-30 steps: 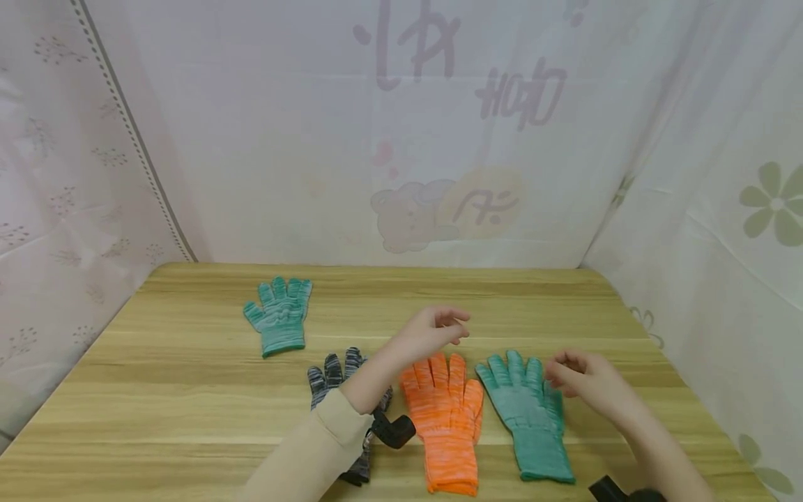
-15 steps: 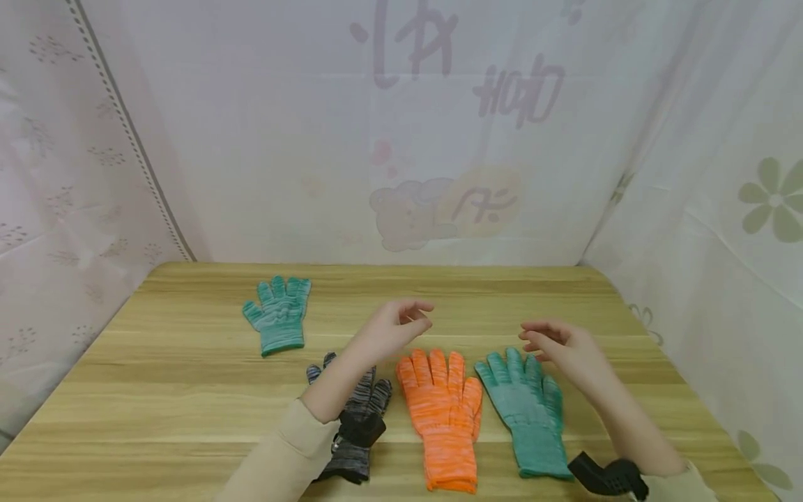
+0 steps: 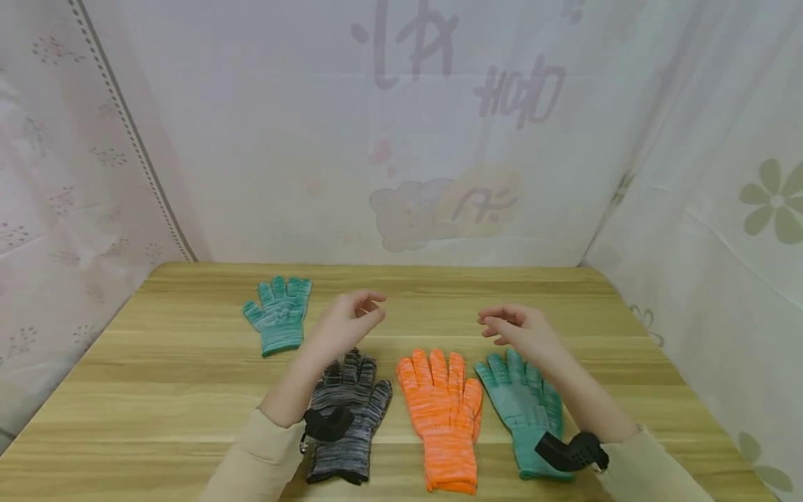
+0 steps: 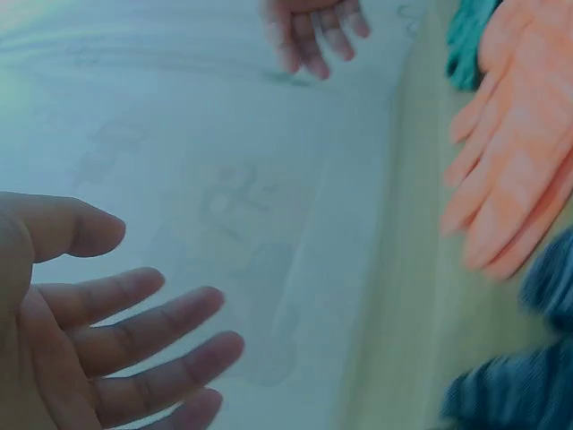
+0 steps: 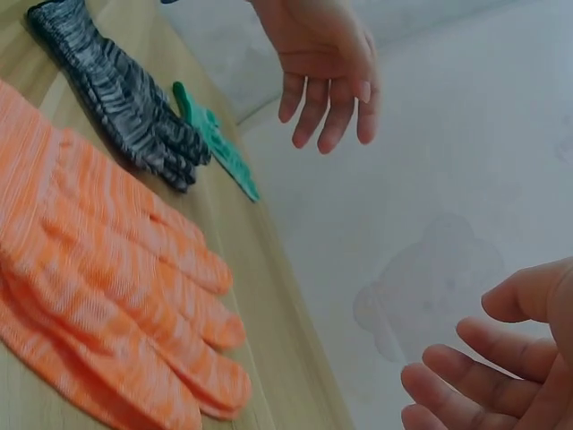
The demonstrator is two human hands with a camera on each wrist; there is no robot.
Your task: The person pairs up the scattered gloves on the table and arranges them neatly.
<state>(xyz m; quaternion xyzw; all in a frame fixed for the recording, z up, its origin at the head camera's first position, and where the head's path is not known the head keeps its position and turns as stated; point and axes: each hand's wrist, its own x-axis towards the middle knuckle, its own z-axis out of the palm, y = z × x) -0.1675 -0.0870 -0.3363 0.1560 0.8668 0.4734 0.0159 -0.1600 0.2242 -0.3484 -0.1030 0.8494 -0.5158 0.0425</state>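
Printed cloth hangs behind a wood-grained table. Both left hand and right hand have just drifted leftward, fingers loosely bent, slightly apart, so I see nothing held. Unmoved, three flat knits lie in a row: streaky black-grey glove, flecked orange glove, green glove; one marled mint glove lies farther back, left.

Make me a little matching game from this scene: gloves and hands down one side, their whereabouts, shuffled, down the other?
1. Orange glove
2. Black-and-grey glove
3. Streaked green glove
4. Left hand and right hand

A. Toward the table's back left
B. In the air, holding nothing
C. Middle of the front row
D. Left end of the front row

Pairs: 1-C, 2-D, 3-A, 4-B
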